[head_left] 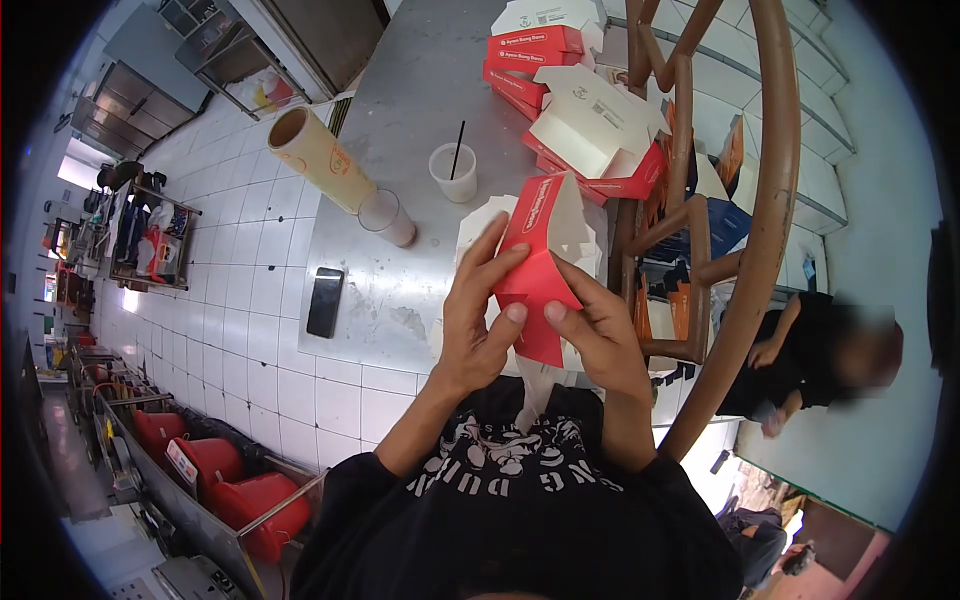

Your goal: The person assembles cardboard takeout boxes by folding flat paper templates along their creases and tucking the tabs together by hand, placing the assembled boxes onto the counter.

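Both hands grip a partly folded red cardboard food box point(540, 275) in front of my chest. My left hand point(478, 315) has its fingers spread along one red side, thumb pressed on the near part. On the opposite side, my right hand point(603, 335) pinches the card with its thumb on the red face and its fingers behind. The box's pale inside shows at its upper right. Behind it lie white cardboard pieces point(483, 222), partly hidden by the hands and box. Several folded red and white boxes point(600, 130) are piled farther up the metal table.
On the metal table point(400, 95) are a plastic cup with a black straw point(455, 172), a clear cup point(387, 218), a tall tan cylinder point(320, 158) and a phone point(325, 302). A brown metal railing point(775, 190) runs along the right. Beyond it stands another person point(780, 350).
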Motion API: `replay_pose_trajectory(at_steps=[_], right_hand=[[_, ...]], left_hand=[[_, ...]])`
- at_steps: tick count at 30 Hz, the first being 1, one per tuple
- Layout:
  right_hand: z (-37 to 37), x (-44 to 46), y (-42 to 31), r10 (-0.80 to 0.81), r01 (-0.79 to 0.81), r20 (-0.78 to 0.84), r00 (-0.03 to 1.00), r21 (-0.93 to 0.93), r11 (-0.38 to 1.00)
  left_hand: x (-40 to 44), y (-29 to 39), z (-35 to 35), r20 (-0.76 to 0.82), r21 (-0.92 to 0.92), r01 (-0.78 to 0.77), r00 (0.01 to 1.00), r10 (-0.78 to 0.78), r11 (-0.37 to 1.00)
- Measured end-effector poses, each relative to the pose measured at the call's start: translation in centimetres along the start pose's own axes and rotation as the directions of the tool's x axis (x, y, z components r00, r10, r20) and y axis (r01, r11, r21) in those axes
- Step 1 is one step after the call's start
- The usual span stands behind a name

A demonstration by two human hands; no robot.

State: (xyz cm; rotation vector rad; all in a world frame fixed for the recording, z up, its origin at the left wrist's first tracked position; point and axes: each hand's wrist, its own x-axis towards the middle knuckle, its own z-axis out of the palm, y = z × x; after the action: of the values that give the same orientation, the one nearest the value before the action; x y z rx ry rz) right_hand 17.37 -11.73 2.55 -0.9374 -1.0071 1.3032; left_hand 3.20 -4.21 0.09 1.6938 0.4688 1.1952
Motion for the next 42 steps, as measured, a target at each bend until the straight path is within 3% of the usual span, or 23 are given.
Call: replay_pose_trajectory(at_steps=[3,6,10,13,16,19,22,29,31,35,38,40,42], right_hand=[[0.6,0.0,0.1,-0.039,0.038,-0.024,0.999,-0.027,0.999],[1.4,0.1,0.7,-0.057,0.065,-0.090,0.994,0.091,0.994],[1.5,0.2,1.5,-0.017,0.026,-0.106,0.994,0.085,0.996],[1.8,0.4,1.7,-0.106,0.098,-0.165,0.981,-0.055,0.994],[1.9,0.5,1.5,-0.094,0.078,-0.242,0.966,-0.075,0.994],[2.0,0.9,1.5,-0.157,0.152,-0.372,0.915,-0.043,0.987],[2.1,1.0,1.7,-0.142,0.149,-0.318,0.937,-0.001,0.989],[2.2,1.5,1.3,-0.165,0.149,-0.307,0.937,-0.073,0.986],[2.1,1.3,1.2,-0.093,0.073,-0.278,0.956,-0.083,0.994],[2.5,1.6,1.4,-0.159,0.157,-0.273,0.949,-0.030,0.987],[2.2,1.7,1.5,-0.179,0.158,-0.265,0.947,-0.100,0.982],[1.7,2.4,1.6,-0.425,0.296,-0.274,0.862,-0.408,0.864],[1.2,2.2,1.0,-0.436,0.274,-0.267,0.859,-0.480,0.834]], left_hand=[[-0.2,-0.3,0.8,-0.121,-0.041,0.031,0.992,-0.036,0.999],[-0.3,-0.2,1.1,-0.173,-0.078,0.009,0.985,-0.022,0.997],[-0.5,-0.2,1.1,-0.195,-0.107,0.025,0.980,-0.046,0.994],[-0.5,-0.6,0.8,-0.175,-0.141,0.069,0.980,-0.094,0.988],[-0.8,-1.0,0.7,-0.099,-0.036,0.105,0.989,-0.108,0.994],[-1.3,-1.4,1.1,0.065,0.201,-0.018,0.998,0.005,0.979],[-1.6,-1.9,1.2,0.045,0.108,0.024,0.999,-0.029,0.994],[-1.7,-2.5,0.8,0.090,0.136,0.000,0.996,-0.012,0.991],[-1.5,-2.1,0.9,0.059,0.142,0.055,0.996,-0.063,0.988],[-1.4,-2.1,0.4,0.063,0.151,0.048,0.996,-0.058,0.987],[-1.4,-2.4,0.2,0.096,0.252,0.000,0.995,-0.025,0.968],[-1.5,-2.2,0.4,0.035,0.180,0.042,0.998,-0.049,0.983],[-1.7,-2.6,0.4,0.018,0.185,0.055,0.998,-0.059,0.981]])
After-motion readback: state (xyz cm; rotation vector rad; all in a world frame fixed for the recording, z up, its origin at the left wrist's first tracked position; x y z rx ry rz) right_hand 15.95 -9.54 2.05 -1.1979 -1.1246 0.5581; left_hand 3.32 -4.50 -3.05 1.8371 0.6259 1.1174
